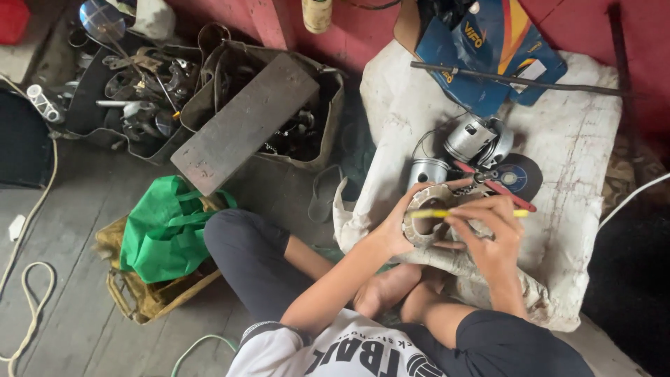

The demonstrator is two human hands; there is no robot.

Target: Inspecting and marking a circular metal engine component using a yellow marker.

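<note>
Over the white cloth (579,139), a round metal ring part (427,218) is gripped at its left rim by the left hand (396,234). A thin yellow tool (447,213) is pinched in the right hand (488,234) and laid across the ring's opening, beside red-handled pliers (497,186).

Crumpled green plastic bag (165,227), long grey metal slab (244,122) across a parts-filled bin, blue cardboard box (488,52), dark round grinding disc (520,176), coiled white rope (28,300)
</note>
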